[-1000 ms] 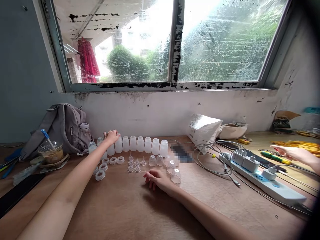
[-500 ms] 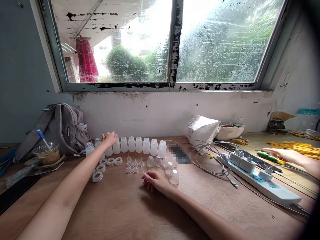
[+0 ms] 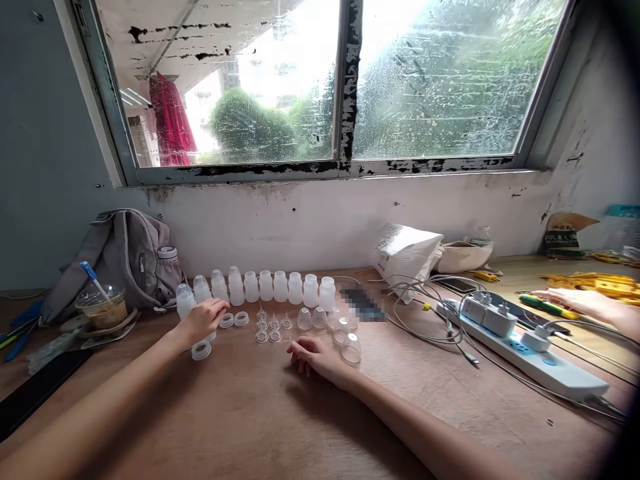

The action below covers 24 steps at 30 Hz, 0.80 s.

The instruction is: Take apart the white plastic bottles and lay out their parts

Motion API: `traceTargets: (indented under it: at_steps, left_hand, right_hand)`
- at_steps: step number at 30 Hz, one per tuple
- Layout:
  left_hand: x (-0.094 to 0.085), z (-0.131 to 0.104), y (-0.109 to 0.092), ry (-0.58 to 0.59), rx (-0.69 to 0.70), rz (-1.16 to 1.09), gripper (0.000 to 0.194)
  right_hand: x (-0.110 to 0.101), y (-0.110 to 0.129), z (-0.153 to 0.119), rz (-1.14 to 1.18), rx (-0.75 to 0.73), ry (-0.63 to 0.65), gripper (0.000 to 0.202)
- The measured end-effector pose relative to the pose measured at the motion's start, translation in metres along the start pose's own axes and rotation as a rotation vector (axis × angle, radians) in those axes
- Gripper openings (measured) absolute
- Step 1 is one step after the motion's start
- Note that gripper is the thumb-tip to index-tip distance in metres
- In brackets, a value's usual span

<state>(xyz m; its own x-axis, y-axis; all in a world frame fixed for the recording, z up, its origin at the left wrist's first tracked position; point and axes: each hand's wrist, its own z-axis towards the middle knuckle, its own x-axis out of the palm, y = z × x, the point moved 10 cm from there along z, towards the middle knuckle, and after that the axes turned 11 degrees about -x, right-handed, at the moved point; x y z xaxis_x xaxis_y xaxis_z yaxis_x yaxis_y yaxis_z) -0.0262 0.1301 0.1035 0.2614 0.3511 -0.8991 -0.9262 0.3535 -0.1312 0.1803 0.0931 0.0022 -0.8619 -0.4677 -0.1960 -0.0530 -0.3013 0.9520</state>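
Note:
A row of frosted baby bottles (image 3: 281,287) stands along the back of the table. Several at its left end are taller, with clear domed tops (image 3: 235,275). My left hand (image 3: 206,319), fingers loosely bent and seemingly empty, hovers by the white bottle rings (image 3: 201,350) and hides some of them. Two more white rings (image 3: 241,319) lie to its right. Clear teats (image 3: 274,325) lie in short rows mid-table. My right hand (image 3: 313,355) lies on the table with relaxed, slightly parted fingers, beside clear dome caps (image 3: 351,348); it grips nothing visible.
A grey backpack (image 3: 127,257) and a drink cup (image 3: 103,307) stand at left, near a black flat object (image 3: 43,390). On the right are tangled cables (image 3: 420,320), a power strip (image 3: 560,373) and a white bag (image 3: 407,257). Another person's hand (image 3: 583,301) touches a green-yellow screwdriver (image 3: 547,305).
My left hand has drawn back from the bottle row toward me, over the rings, uncovering dome-topped bottles. My right hand stays put. The view has shifted slightly.

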Motion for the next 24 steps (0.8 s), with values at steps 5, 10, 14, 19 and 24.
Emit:
traceTargets:
  at_steps: [5, 10, 14, 19, 24]
  left_hand:
    - [0.009, -0.053, 0.032, 0.077, -0.049, -0.093, 0.030]
    - [0.021, -0.066, 0.042, 0.090, -0.143, -0.154, 0.033]
    - [0.026, -0.061, 0.016, 0.057, -0.070, -0.224, 0.028]
    - [0.038, -0.051, -0.016, 0.069, 0.024, -0.237, 0.027]
    - [0.045, -0.042, -0.021, 0.064, 0.039, -0.201, 0.031]
  right_hand:
    - [0.000, 0.001, 0.000, -0.015, -0.008, 0.006, 0.046]
    - [-0.001, 0.000, 0.000, -0.031, 0.007, -0.004, 0.047]
    - [-0.001, 0.000, 0.000, -0.031, 0.006, 0.000, 0.048]
    - [0.000, 0.001, 0.000, -0.033, 0.001, -0.003, 0.047]
    - [0.000, 0.002, 0.000, -0.035, -0.008, 0.002, 0.045]
